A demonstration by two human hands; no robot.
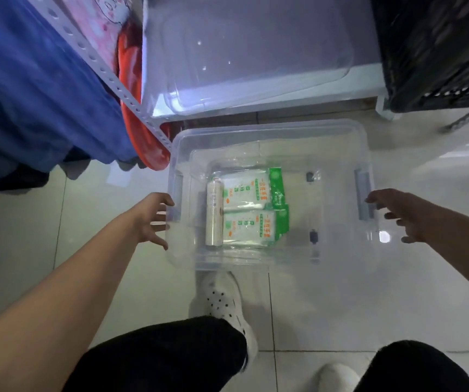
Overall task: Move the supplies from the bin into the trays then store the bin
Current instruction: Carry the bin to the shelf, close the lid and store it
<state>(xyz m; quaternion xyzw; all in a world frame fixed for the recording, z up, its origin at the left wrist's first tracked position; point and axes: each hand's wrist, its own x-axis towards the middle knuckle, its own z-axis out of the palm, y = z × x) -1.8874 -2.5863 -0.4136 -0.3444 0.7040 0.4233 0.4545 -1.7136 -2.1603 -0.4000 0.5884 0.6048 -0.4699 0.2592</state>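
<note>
The clear bin (270,131) sits on the floor right in front of you, between your 2 hands. Its long side runs left to right. Your left hand (151,219) is at the bin's left end, fingers spread wide, tips touching or almost touching the rim by the left handle (177,190). Your right hand (400,215) is at the right end, fingers spread too, just beside the grey handle (364,193). Neither hand holds anything yet. Both look about as near; left maybe a bit nearer.

Inside the bin, left of the middle, lie the supplies: a white roll (214,212) and 2 flat packs w/ green edges (251,210). The roll's long way runs from near you to away from you. The packs sit side by side along that same line, green ends pointing right.

I think you'll want to grab both ends next. Can't see any trays for sure; a clear lid or tub (255,52) lies past the bin.
</note>
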